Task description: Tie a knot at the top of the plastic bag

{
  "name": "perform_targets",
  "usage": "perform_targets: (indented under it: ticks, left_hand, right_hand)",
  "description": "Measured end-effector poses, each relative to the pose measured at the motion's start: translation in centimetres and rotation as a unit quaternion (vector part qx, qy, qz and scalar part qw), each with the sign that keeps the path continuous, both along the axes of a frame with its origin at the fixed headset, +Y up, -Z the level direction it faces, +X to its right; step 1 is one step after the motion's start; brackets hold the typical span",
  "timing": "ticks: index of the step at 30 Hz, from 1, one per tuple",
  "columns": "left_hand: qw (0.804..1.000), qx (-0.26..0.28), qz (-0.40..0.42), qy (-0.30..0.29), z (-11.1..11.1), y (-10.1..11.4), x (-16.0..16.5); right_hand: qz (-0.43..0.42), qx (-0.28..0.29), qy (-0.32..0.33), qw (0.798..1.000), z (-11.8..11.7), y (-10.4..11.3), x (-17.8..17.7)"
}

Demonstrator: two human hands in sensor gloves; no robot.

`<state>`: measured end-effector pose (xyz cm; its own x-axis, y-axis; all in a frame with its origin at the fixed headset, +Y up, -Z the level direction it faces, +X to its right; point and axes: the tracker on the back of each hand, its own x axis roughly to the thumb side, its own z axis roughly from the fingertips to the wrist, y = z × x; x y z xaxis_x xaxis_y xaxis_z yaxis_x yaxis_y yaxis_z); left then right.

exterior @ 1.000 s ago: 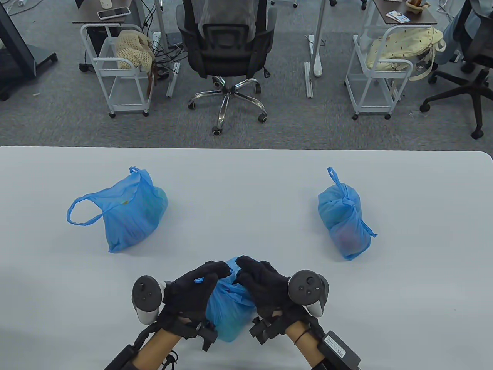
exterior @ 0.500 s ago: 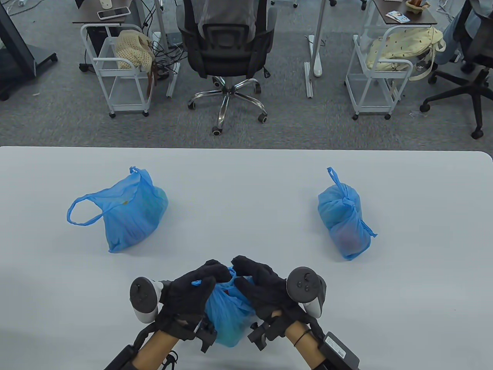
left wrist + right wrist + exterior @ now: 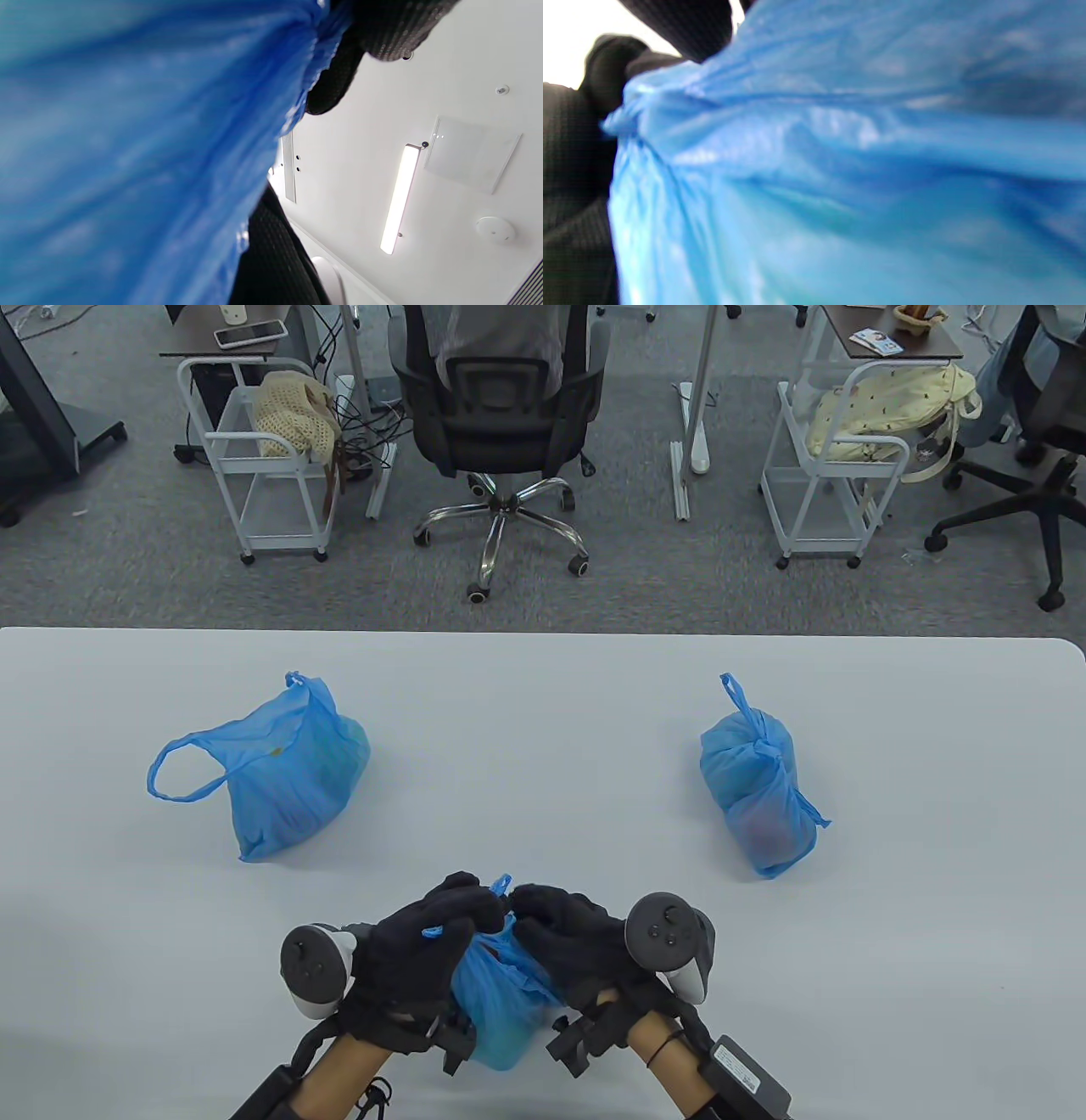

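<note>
A filled blue plastic bag point(image 3: 496, 1005) lies at the table's near edge between my two gloved hands. My left hand point(image 3: 428, 937) curls its fingers round one bag handle; a short blue end sticks out over its knuckles. My right hand point(image 3: 564, 933) grips the other handle, and its fingertips meet the left hand's above the bag top. A small blue tip point(image 3: 501, 886) pokes up between the fingers. Both wrist views are filled by blurred blue plastic point(image 3: 140, 161) point(image 3: 840, 169) with black glove edges. The crossing of the handles is hidden by the fingers.
An untied blue bag point(image 3: 284, 780) with a loose handle loop lies at the left of the white table point(image 3: 543, 729). A knotted blue bag point(image 3: 759, 793) lies at the right. Behind the table's far edge stand an office chair point(image 3: 501, 407) and white carts.
Both hands have drawn closer together and slightly toward the near edge. A blue handle tip now sticks up between the fingertips, and the bag top is gathered tighter.
</note>
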<state>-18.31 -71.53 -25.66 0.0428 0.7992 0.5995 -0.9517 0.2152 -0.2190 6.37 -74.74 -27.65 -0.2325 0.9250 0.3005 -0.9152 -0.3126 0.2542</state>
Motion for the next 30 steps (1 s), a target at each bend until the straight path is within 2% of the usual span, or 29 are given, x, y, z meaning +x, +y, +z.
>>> perform_targets:
  ticks: [4, 6, 8, 12, 14, 18, 23, 30]
  left_hand:
    - [0.999, -0.011, -0.007, -0.046, 0.0, -0.2, 0.9]
    - [0.999, -0.007, -0.015, -0.050, 0.3, -0.1, 1.3]
    - [0.998, -0.004, -0.027, -0.057, 0.5, -0.1, 1.6]
    - [0.998, -0.016, -0.027, -0.055, 0.2, -0.2, 1.5]
    - [0.999, -0.031, -0.015, -0.035, 0.0, -0.3, 1.1]
    - [0.998, -0.054, 0.002, 0.044, -0.3, 0.0, -0.4]
    - [0.984, -0.063, -0.095, 0.134, -1.1, -0.1, -1.9]
    - [0.968, -0.109, -0.154, 0.168, -1.6, -0.2, -2.5]
  right_hand:
    - [-0.080, -0.035, 0.027, 0.996, -0.3, -0.2, 0.4]
    - [-0.086, -0.036, 0.037, 0.995, -0.3, 0.0, 0.3]
    - [-0.067, -0.020, 0.044, 0.997, -0.3, 0.3, 0.3]
    - [-0.083, 0.017, -0.010, 0.996, -0.3, 1.1, 0.9]
    - [-0.062, 0.041, -0.034, 0.997, -0.1, 1.5, 1.2]
    - [-0.050, 0.087, -0.088, 0.991, -0.1, 2.4, 2.4]
    - [-0.040, 0.115, -0.136, 0.983, -0.3, 3.1, 4.0]
    - [0.023, 0.154, -0.173, 0.972, -0.5, 3.2, 4.9]
